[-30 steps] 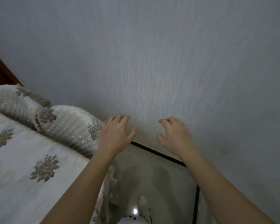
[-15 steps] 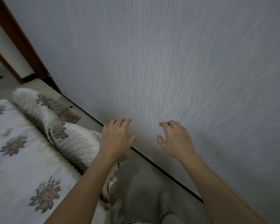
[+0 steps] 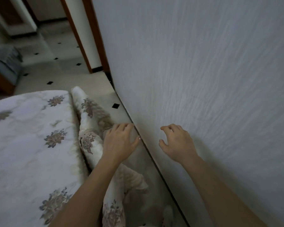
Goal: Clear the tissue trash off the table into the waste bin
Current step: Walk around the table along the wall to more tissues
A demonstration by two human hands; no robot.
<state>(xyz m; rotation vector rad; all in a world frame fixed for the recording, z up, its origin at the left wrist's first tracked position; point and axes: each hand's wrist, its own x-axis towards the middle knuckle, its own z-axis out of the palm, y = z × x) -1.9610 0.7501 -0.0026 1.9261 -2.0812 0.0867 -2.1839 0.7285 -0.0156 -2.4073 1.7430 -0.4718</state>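
My left hand (image 3: 120,141) is held out in front of me with its fingers spread, over the narrow floor strip between the bed and the wall. My right hand (image 3: 177,143) hovers beside it in front of the white textured wall, fingers apart and slightly curled. Neither hand holds anything. No tissue, table or waste bin is in view.
A bed with a white floral cover (image 3: 31,140) fills the lower left, its quilted edge (image 3: 92,128) hanging toward the floor. The white wall (image 3: 203,71) runs along the right. A brown door frame (image 3: 82,40) and a tiled floor with black diamonds (image 3: 59,66) lie ahead.
The view has swung left and forward along the wall, bringing the doorway and the tiled floor beyond the bed into sight. Both hands have stayed spread and empty.
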